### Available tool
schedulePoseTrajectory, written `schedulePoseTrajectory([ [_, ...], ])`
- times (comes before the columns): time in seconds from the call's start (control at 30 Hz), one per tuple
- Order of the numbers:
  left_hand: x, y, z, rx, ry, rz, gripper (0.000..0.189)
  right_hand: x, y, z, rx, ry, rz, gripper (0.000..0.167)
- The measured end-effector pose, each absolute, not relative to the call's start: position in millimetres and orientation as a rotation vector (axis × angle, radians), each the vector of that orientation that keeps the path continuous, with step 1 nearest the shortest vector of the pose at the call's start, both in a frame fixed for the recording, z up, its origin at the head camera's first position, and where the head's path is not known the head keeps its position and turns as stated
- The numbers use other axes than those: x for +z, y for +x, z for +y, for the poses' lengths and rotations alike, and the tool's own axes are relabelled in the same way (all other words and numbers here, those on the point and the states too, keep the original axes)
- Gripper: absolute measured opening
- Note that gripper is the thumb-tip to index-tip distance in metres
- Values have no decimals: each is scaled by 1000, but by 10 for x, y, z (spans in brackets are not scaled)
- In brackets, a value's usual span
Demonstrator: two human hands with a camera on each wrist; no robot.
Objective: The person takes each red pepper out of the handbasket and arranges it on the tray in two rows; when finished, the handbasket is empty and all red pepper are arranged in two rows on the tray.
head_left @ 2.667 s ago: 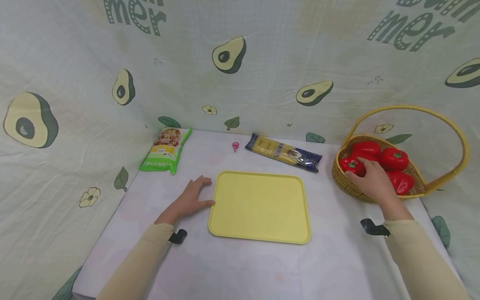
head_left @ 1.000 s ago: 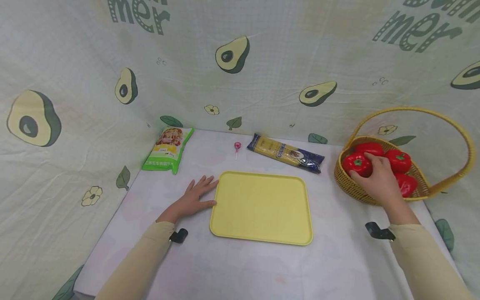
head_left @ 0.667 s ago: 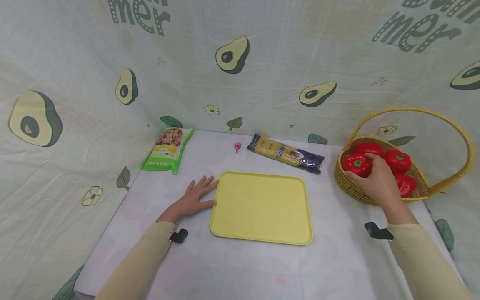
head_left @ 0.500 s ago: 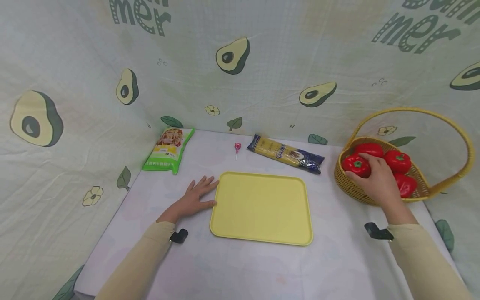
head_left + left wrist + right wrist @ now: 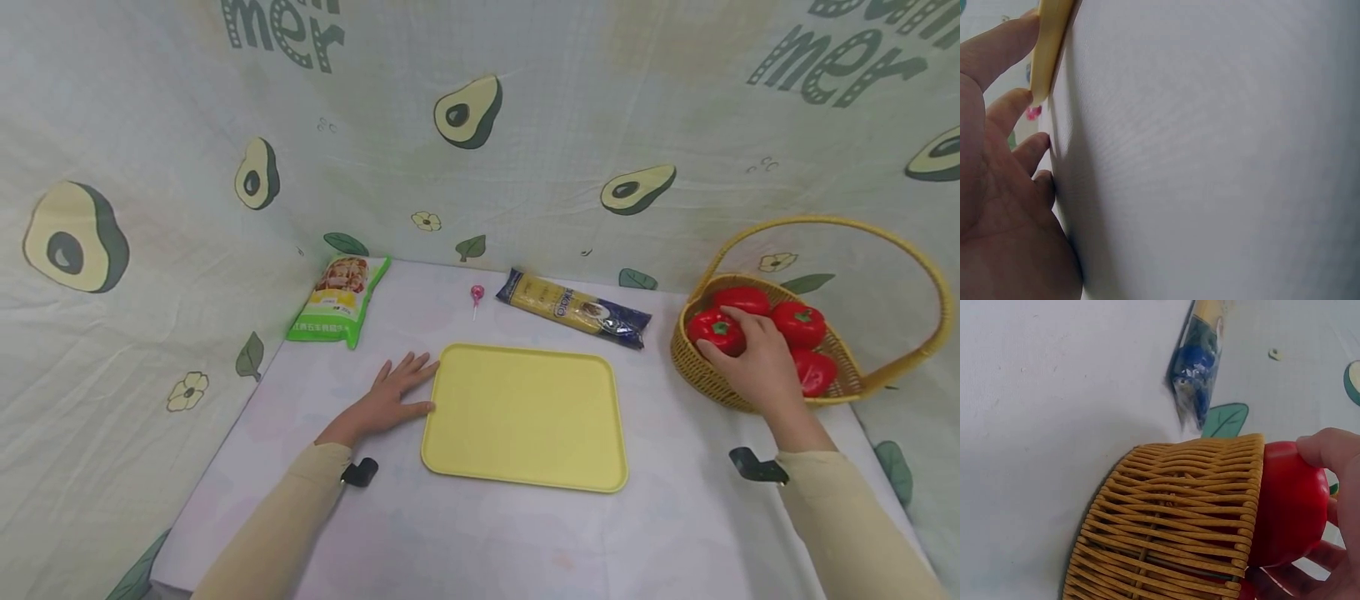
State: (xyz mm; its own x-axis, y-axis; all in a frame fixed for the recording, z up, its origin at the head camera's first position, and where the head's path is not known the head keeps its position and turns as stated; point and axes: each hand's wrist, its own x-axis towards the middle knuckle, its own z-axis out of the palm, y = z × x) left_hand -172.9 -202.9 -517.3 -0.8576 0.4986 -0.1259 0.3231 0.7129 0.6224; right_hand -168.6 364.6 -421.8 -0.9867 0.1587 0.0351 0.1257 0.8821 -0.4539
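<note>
At the right of the head view, my right hand [image 5: 759, 367] reaches into a wicker basket [image 5: 708, 379] and grips a red bell pepper [image 5: 717, 331] with a green stem. Thumb and fingers curve round this pepper [image 5: 1288, 506] in the right wrist view, where it bulges above the basket's rim. Several red peppers lie in the basket, among them one [image 5: 798, 323] behind my hand. My left hand [image 5: 386, 400] lies beside the yellow tray [image 5: 525, 417], fingers spread, its thumb and a fingertip touching the tray's left edge.
A green food bag [image 5: 337, 300] lies at the back left. A pink lollipop [image 5: 477, 293] and a blue and yellow pasta packet [image 5: 575, 308] lie behind the tray. The basket's tall handle [image 5: 832, 221] arches above the peppers. Printed cloth hangs behind the table.
My right hand has settled on the front left pepper, which now sits slightly higher and turned in the basket. My left fingers have spread out and reached the tray's edge.
</note>
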Motion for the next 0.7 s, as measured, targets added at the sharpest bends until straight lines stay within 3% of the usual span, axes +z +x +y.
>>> schedulePoseTrajectory([
  [0.7, -5161, -1764, -2020, 887, 646, 2624, 77, -4057, -1617, 3577, 687, -233, -2939, 84],
])
